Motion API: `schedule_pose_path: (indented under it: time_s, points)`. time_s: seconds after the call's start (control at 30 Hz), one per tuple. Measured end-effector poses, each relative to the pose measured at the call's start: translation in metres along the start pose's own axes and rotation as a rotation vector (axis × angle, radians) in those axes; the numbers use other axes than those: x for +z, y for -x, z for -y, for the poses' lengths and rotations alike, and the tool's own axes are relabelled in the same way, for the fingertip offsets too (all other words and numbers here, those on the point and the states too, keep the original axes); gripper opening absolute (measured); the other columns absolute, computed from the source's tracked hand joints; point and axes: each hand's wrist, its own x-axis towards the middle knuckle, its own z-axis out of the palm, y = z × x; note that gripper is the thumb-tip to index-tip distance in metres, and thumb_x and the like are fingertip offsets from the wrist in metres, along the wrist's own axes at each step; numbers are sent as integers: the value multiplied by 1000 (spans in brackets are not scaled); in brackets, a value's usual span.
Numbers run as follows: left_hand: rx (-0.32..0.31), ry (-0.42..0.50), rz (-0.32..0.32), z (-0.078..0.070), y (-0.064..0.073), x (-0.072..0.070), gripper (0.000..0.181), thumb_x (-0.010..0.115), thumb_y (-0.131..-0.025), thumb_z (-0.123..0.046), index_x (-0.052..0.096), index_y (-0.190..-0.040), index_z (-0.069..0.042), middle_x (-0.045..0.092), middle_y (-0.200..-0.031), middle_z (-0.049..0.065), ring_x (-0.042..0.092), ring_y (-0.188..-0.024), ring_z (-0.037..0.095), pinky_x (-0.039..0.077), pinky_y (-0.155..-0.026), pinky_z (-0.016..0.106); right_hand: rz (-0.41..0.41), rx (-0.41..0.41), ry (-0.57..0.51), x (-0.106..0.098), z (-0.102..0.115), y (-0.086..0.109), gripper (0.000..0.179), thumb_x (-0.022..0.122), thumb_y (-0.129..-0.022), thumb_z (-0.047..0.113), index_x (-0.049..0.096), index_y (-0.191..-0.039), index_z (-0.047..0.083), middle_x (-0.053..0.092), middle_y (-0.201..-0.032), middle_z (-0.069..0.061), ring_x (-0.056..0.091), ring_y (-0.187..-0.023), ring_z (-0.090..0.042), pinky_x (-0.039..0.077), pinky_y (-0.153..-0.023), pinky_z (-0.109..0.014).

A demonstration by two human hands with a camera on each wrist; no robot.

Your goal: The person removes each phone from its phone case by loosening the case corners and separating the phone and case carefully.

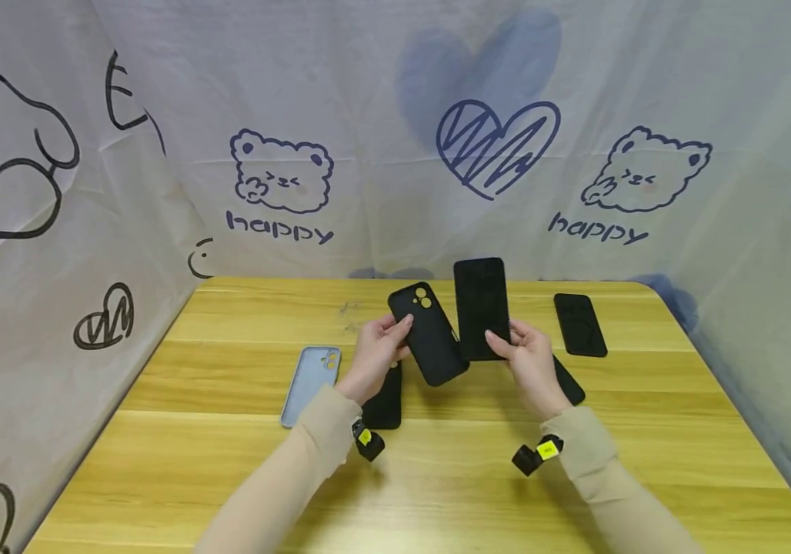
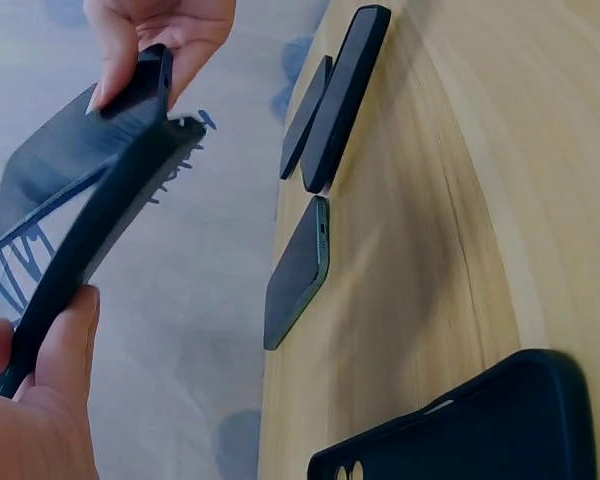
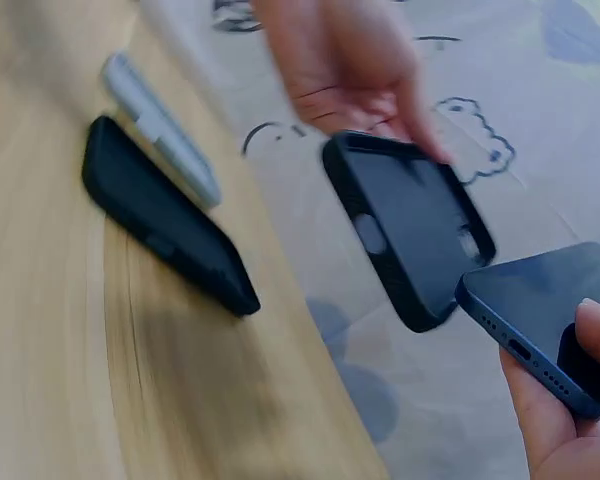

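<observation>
My left hand [image 1: 378, 355] pinches a black phone case [image 1: 430, 338] by its left long side, thumb on the back. The case is tilted, with round camera holes at its top; its hollow inside [image 3: 410, 215] faces the right wrist camera. In my right hand [image 1: 532, 368] is a dark phone [image 1: 481, 304], gripped near its lower end with the thumb over the screen. Its bottom edge shows a charging port [image 3: 520, 350] in the right wrist view. Phone and case are held up above the table, side by side, their near edges overlapping in the head view.
On the wooden table [image 1: 465, 477], a light blue phone case [image 1: 305, 388] and another black case [image 1: 385, 404] lie at left, the latter partly behind my left hand. A dark phone [image 1: 580, 325] lies back right; another black slab [image 1: 568, 382] is partly behind my right hand. Printed cloth [image 1: 382, 192] surrounds the table.
</observation>
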Motion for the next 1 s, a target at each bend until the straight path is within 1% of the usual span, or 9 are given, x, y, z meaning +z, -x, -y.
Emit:
schedule_pose_path:
  time_s: [0.1,0.23,0.37,0.57,0.67,0.8,0.87,0.93,1.0]
  points:
    - [-29,-62,34,3,-1,0,36,56,-105,-22,62,-131,3,73,-121,19,69,-86,5,58,-77,20,19,105,-188,-9,2,0,50,62,-101,15,45,-146,0,71,-106,14,67,-81,4,55,-72,-13]
    - [-73,-153,65,9,-3,2,34,58,-104,-25,66,-125,1,74,-97,5,61,-74,6,52,-68,20,57,185,-392,-19,3,0,53,55,-104,12,36,-152,2,63,-121,7,70,-103,-3,57,-91,-20]
    - [-123,-194,95,15,-5,7,32,59,-104,-25,67,-124,-1,70,-88,-3,59,-69,6,52,-68,22,67,238,-489,-26,2,0,56,52,-105,11,29,-156,5,52,-134,3,67,-111,-4,54,-101,-23]
    - [-198,-252,120,26,-10,13,37,58,-104,-22,62,-129,4,58,-83,-2,50,-55,3,55,-67,20,41,292,-582,-32,1,0,60,51,-105,8,24,-159,7,48,-137,3,65,-112,-4,52,-103,-23]
    - [-240,-275,145,30,-13,15,28,57,-104,-19,60,-117,6,45,-75,-2,44,-53,5,52,-64,20,38,306,-586,-32,0,-1,60,49,-105,7,23,-159,7,47,-136,4,65,-111,-4,52,-102,-22]
    - [-274,-304,181,34,-14,17,25,55,-104,-13,60,-117,8,58,-89,7,52,-65,9,53,-66,23,44,323,-572,-33,-2,-2,56,47,-106,8,24,-157,7,45,-135,2,65,-109,-5,53,-102,-22]
    - [-268,-328,180,37,-14,19,32,55,-104,-11,60,-128,9,64,-109,17,60,-74,10,58,-72,25,48,336,-579,-33,-3,-2,56,49,-106,8,26,-157,7,46,-134,1,67,-108,-6,53,-101,-22]
    - [-255,-347,172,40,-12,21,38,56,-103,-10,55,-135,10,61,-128,24,67,-85,17,61,-81,31,53,350,-586,-32,-4,-2,56,50,-105,9,27,-156,8,47,-134,0,67,-107,-7,53,-101,-22]
    - [-237,-375,165,42,-10,22,39,57,-103,-10,54,-135,11,58,-133,28,70,-95,23,61,-88,36,59,363,-592,-31,-4,-2,55,50,-105,9,28,-156,10,48,-133,0,68,-108,-7,53,-102,-23]
